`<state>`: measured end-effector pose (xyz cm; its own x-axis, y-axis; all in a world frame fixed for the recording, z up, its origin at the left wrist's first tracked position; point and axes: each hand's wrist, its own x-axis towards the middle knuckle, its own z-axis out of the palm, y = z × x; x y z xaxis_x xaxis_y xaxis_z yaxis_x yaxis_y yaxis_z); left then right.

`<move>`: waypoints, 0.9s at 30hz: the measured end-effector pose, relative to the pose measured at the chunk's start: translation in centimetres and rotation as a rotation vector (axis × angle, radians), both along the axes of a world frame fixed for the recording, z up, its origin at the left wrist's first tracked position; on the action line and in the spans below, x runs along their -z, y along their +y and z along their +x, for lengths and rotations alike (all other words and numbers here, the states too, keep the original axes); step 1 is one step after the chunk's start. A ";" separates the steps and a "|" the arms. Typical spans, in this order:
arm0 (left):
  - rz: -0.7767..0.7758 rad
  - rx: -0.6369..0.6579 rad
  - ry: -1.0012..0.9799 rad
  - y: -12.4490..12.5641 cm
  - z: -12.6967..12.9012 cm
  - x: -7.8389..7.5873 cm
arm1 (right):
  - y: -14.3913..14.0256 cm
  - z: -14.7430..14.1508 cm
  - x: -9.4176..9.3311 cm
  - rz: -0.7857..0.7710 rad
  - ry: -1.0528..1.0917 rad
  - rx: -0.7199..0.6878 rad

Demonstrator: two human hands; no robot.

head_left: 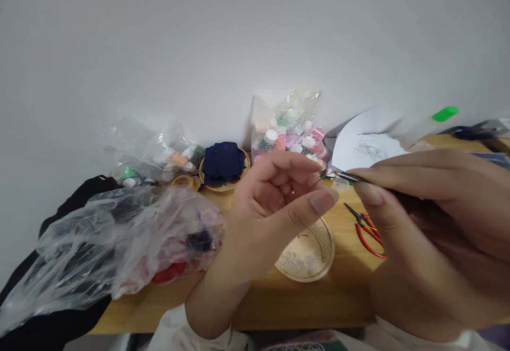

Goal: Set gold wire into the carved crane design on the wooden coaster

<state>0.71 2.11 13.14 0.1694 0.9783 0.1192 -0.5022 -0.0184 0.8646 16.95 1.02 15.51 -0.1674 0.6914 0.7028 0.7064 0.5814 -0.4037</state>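
Observation:
My left hand (pixel 274 202) is raised over the table, its fingers curled loosely with a gap between thumb and index finger. A hair-thin strand seems to show near those fingertips, too fine to make out. Just to the right, my right hand (pixel 422 223) pinches slim dark tweezers (pixel 348 176) between thumb and forefinger. Their metal tips point left, close to the left fingertips; what they grip, if anything, is too small to tell. Below the left hand lies a round embroidery hoop (pixel 306 255) holding pale fabric with line drawings, partly hidden by the wrist.
Red-handled pliers (pixel 368 231) lie on the wooden table (pixel 303 308). Bags of small bottles (pixel 290 133) stand by the wall, beside dark blue cloth (pixel 223 164) on another hoop. A crumpled plastic bag (pixel 131 234) covers the left. A drawn paper sheet (pixel 362 146) leans behind.

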 end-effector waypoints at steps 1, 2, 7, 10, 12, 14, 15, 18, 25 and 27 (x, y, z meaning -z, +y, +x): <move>0.002 -0.013 0.018 0.0 0.0 0.0 | 0.0 0.0 0.1 -0.020 -0.013 0.020; 0.005 -0.028 0.037 0.0 0.0 0.0 | 0.0 0.0 0.2 -0.041 -0.027 0.034; 0.036 -0.081 0.103 0.0 -0.2 0.0 | 0.0 0.0 0.4 -0.057 -0.013 0.018; 0.078 -0.093 0.126 0.0 -0.4 -0.1 | 0.0 -0.5 -0.2 -0.043 0.075 -0.018; 0.097 -0.099 0.155 0.0 -0.5 -0.2 | 0.0 -1.1 -0.8 -0.026 0.141 -0.016; 0.109 -0.095 0.176 0.0 -0.7 -0.2 | 0.1 -1.7 -1.4 -0.042 0.181 0.029; 0.118 -0.089 0.176 0.0 -0.8 -0.2 | 0.1 -1.9 -1.6 -0.050 0.198 0.048; 0.140 -0.076 0.157 0.0 -0.9 -0.2 | 0.0 -1.8 -1.4 -0.079 0.209 0.037; 0.210 -0.221 0.331 -0.1 -0.5 0.0 | 0.0 -0.8 0.4 -0.108 0.264 0.019; 0.274 -0.272 0.397 0.0 -0.5 0.1 | 0.0 -0.8 0.5 -0.127 0.267 0.008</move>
<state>0.18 2.06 13.04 -0.0010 0.9353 0.3539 -0.0849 -0.3527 0.9319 16.17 1.07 15.02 0.0173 0.7769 0.6294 0.5698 0.5096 -0.6447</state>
